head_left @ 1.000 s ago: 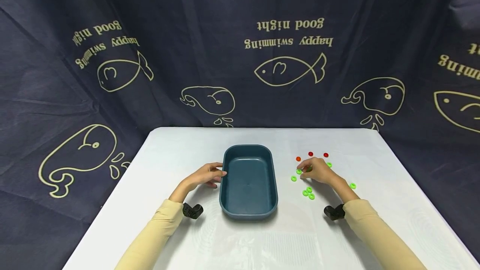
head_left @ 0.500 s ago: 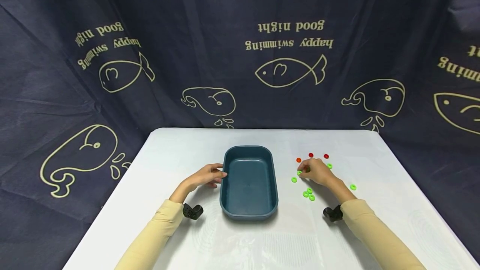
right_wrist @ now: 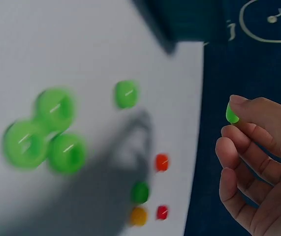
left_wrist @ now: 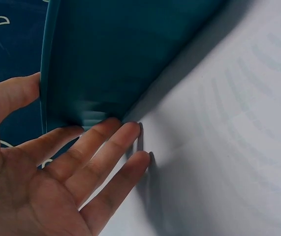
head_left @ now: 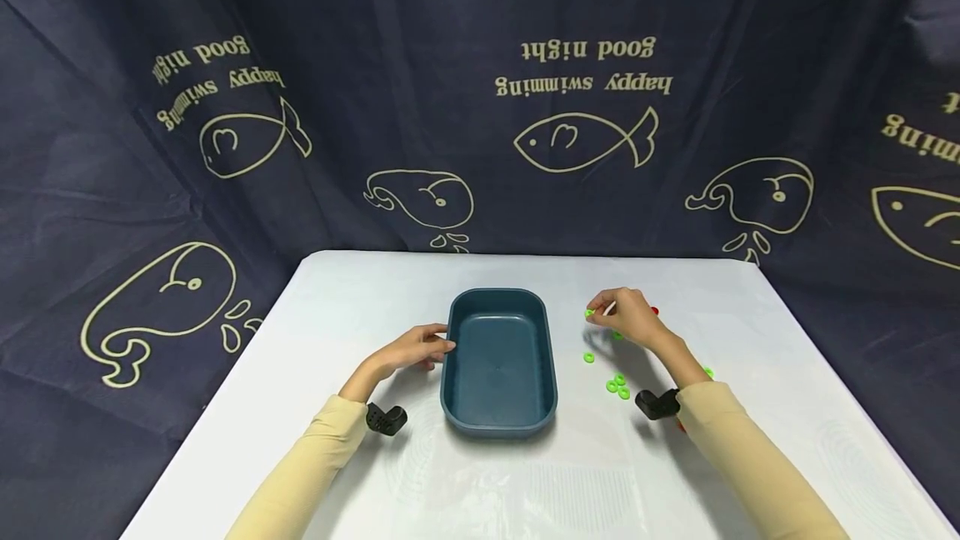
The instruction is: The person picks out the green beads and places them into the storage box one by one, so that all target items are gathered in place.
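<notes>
My left hand (head_left: 405, 350) rests against the left side of a dark teal plastic bin (head_left: 497, 432). Its thumb touches the rim and its straight fingers (left_wrist: 91, 147) lie along the outer wall in the left wrist view. To the right of the bin, my right hand (head_left: 628, 319) is raised above the table. Thumb and forefinger pinch a small bright green ring (right_wrist: 232, 115), while the other fingers curl loosely around nothing. Below that hand lie a single green ring (head_left: 588, 357) and a cluster of green rings (head_left: 612, 387).
Under the right hand, the right wrist view has an orange-red piece (right_wrist: 162, 162), a dark green one (right_wrist: 140, 192), a yellow-orange one (right_wrist: 139, 216) and a red one (right_wrist: 162, 212). A white sheet (head_left: 585, 482) covers the table. A dark printed curtain (head_left: 480, 90) hangs behind.
The right hand has risen off the table and moved slightly farther away, with the green ring now between its fingertips. The left hand and bin have stayed put.
</notes>
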Demonstrator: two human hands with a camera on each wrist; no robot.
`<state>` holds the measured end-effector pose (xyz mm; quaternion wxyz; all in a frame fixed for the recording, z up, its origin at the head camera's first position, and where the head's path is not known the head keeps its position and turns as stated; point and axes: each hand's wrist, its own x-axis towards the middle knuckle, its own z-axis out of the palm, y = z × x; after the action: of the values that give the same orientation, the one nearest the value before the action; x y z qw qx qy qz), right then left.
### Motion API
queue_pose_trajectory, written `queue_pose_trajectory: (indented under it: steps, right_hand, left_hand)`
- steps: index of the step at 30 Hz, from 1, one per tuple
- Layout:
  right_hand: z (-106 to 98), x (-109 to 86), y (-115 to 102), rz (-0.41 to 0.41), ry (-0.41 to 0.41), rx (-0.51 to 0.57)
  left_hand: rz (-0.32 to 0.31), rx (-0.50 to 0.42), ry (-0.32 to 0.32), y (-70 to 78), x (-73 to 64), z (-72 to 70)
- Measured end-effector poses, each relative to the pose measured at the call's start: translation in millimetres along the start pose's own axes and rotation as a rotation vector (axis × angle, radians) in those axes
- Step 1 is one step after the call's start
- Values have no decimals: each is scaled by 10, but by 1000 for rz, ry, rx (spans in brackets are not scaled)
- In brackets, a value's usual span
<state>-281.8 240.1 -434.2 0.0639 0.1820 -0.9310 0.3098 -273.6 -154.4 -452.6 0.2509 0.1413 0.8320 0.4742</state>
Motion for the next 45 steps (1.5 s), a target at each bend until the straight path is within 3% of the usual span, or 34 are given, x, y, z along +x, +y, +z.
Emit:
queue_pose_trajectory:
  steps: [10,27,37,45]
  right_hand:
    - [57,223,-289,-14,22,74]
    - [404,530,-826,-75,-3,153]
    - [662,691,-1053,-141,-43,145]
    - [849,749,-1171,-78,-65,82]
  left_hand:
    - [-3,19,-10,18,-4,-8]
    - [-8,23,-23,-3,-20,-5]
    - [-12,6,-26,2,-7,-6]
    - [-18,-6,-33,-13,3,-13]
